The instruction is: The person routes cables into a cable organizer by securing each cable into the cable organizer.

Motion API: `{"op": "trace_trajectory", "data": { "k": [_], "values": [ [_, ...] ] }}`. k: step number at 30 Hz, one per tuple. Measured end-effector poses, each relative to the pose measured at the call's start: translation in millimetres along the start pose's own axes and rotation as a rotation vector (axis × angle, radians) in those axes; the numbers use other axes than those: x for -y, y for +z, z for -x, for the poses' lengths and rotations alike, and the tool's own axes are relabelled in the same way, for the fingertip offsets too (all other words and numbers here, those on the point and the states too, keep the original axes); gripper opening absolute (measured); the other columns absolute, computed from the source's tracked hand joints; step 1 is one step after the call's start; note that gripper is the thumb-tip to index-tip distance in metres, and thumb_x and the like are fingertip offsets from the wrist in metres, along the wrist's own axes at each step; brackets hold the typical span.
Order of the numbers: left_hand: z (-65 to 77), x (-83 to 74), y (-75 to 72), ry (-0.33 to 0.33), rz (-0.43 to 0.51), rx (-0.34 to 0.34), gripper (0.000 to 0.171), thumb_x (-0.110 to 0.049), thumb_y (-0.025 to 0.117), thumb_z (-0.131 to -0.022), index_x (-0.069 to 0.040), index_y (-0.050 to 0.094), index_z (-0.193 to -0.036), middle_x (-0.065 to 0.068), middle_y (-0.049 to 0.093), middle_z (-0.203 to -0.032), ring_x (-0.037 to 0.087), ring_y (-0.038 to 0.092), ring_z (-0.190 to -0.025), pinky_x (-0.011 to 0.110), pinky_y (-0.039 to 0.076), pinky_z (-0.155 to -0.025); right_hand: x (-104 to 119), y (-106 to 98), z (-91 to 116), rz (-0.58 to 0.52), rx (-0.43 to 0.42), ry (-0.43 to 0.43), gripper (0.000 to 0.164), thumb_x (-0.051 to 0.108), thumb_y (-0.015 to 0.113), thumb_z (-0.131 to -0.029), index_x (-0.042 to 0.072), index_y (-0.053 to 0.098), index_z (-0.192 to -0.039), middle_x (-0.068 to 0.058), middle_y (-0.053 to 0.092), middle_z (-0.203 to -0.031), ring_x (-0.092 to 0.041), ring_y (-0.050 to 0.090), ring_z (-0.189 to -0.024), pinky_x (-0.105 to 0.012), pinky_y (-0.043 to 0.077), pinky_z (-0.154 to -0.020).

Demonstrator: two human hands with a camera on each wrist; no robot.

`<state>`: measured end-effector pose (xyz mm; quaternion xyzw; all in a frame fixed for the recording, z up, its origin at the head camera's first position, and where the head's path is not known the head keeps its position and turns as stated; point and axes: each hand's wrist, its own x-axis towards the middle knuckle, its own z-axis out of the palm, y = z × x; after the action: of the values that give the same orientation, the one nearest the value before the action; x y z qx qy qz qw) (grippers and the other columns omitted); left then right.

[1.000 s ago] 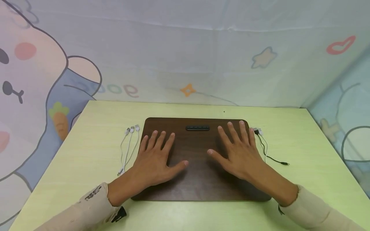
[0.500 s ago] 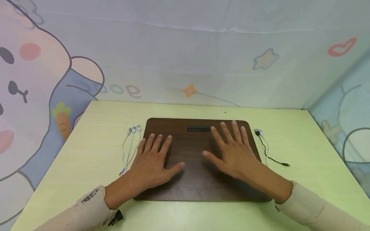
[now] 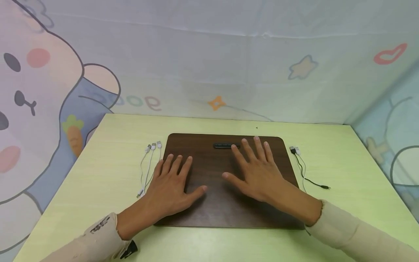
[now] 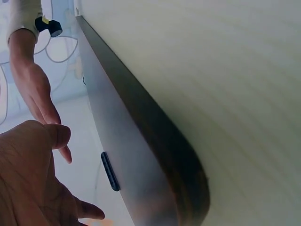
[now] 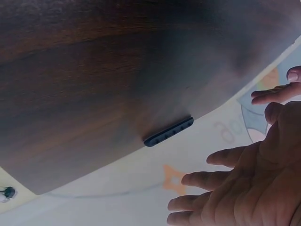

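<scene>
A dark brown board, wood-grained and round-cornered, is laid flat on the pale, faintly streaked desk, and a slim black strip is set near its twelve-o'clock edge. The left hand is held over the board's nine-o'clock side and the right hand toward two o'clock; the fingers of both are spread and nothing is grasped. Beside the board at about nine o'clock, thin white cables with boxy plugs are laid; at about three o'clock, a smooth black cable is laid next to a white one. The white cables' lower lengths are partly covered by the left hand, and both cream sleeves are cut off by the frame. In the head view, the strip's three-o'clock end is overlapped by the right hand's fingertips; in the right wrist view, the whole strip is shown, with a row of small notches, and the fingers are seen apart from it. The board's side edge is best shown in the left wrist view, where the left hand is partly cut off and its gap from the board is hard to judge.
</scene>
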<state>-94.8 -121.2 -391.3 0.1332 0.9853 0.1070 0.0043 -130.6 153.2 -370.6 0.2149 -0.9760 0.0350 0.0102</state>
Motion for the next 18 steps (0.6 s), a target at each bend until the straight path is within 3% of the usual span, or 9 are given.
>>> {"op": "trace_trajectory", "data": {
  "k": [18],
  "values": [
    [12.5,13.9,1.4,-0.041,0.005,-0.012,0.097,-0.078,0.051,-0.091,-0.011,0.039,-0.160,0.021,0.037,-0.165,0.047,0.023,-0.158,0.069,0.018,-0.123,13.3,2.9,-11.7,0.022,0.019,-0.051,0.088,0.078,0.034,-0.099,0.023,0.024,-0.167,-0.019,0.016,-0.174,-0.046,-0.005,-0.162,-0.062,-0.001,-0.129]
  ]
}}
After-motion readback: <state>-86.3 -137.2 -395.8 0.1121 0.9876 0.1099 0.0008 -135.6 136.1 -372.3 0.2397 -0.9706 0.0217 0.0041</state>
